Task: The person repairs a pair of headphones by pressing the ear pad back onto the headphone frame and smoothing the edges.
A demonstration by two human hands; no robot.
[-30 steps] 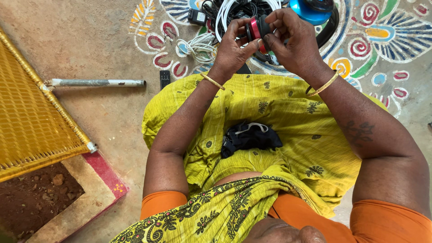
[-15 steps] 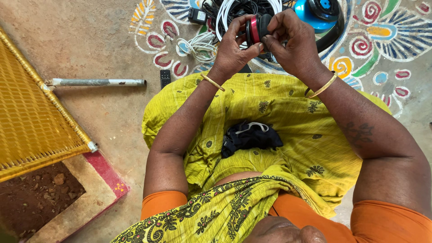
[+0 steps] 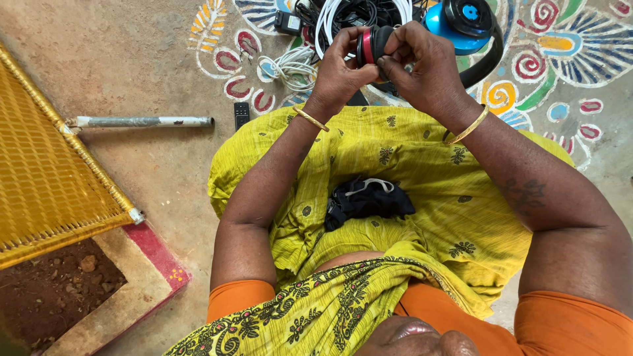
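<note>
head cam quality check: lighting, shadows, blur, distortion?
Head view: soft, even daylight, no hard shadows or glare. Sharp across the left hand, right hand and the red-and-black ear cup they hold. Blue headphones and white cables are cut off at the top edge. Wide-angle stretch toward the corners; the chin at the bottom edge is slightly soft.

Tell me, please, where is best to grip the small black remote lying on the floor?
Probably grip the small black remote across its two long sides, coming from above. It lies flat on the floor, narrow, apart from the metal pipe beside it.
</note>
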